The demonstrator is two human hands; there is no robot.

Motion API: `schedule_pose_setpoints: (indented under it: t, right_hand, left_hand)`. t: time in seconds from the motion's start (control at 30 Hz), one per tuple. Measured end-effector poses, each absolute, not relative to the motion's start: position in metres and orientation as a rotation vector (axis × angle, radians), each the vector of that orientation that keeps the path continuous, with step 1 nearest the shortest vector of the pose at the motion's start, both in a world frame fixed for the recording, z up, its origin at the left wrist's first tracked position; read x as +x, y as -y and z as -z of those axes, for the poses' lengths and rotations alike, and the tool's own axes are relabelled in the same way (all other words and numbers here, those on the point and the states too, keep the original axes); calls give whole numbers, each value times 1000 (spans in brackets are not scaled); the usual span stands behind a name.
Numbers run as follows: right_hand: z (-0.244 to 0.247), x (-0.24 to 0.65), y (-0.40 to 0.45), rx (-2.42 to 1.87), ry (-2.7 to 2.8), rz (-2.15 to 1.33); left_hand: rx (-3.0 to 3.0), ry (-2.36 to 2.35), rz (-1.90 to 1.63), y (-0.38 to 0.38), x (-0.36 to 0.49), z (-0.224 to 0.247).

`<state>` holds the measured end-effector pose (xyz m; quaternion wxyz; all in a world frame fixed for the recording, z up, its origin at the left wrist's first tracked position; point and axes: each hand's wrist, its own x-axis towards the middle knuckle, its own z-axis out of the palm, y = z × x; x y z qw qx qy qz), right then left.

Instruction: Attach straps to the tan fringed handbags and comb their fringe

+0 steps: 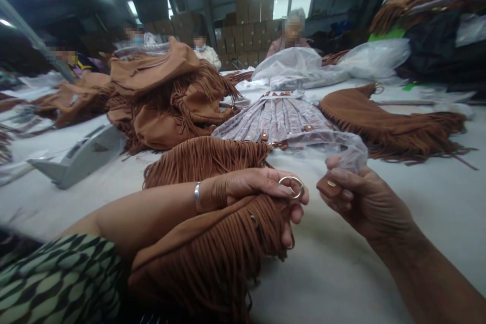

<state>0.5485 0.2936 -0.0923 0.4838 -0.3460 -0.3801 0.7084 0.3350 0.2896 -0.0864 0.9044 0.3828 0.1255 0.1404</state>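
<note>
My left hand [254, 185] grips a gold-coloured metal ring [291, 178] between thumb and fingers. The ring is at the end of a brown fringed bag [212, 248], which hangs below my forearm. Closed on a brown leather strap end [327, 188] with a small metal stud, my right hand [374, 205] is just right of the ring, apart from it. Clear plastic wrap [353, 149] trails from these fingers toward a fan of plastic-wrapped straps [271, 116]. A second fringed bag [208, 159] lies just behind my left wrist.
Brown fringed bags [155, 96] are heaped at the left, beside a grey plastic holder [85, 154]. Another fringed bag [387, 121] lies flat at the right. Plastic sheeting [290, 66] covers the table's far side. Several people sit beyond, with stacked cartons [246, 35] behind.
</note>
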Motion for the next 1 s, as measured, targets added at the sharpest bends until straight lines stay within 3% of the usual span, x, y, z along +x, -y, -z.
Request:
schedule_pose_setpoints:
  t: [0.63, 0.83, 1.0]
  right_hand:
    - [91, 541, -297, -942, 972, -1727]
    - [98, 546, -292, -1176, 1271, -1764]
    - [105, 533, -282, -1098, 1313, -1801]
  left_hand:
    - [479, -298, -272, -301, 335, 107]
    - [563, -345, -271, -301, 332, 100]
    - [762, -501, -458, -295, 335, 92]
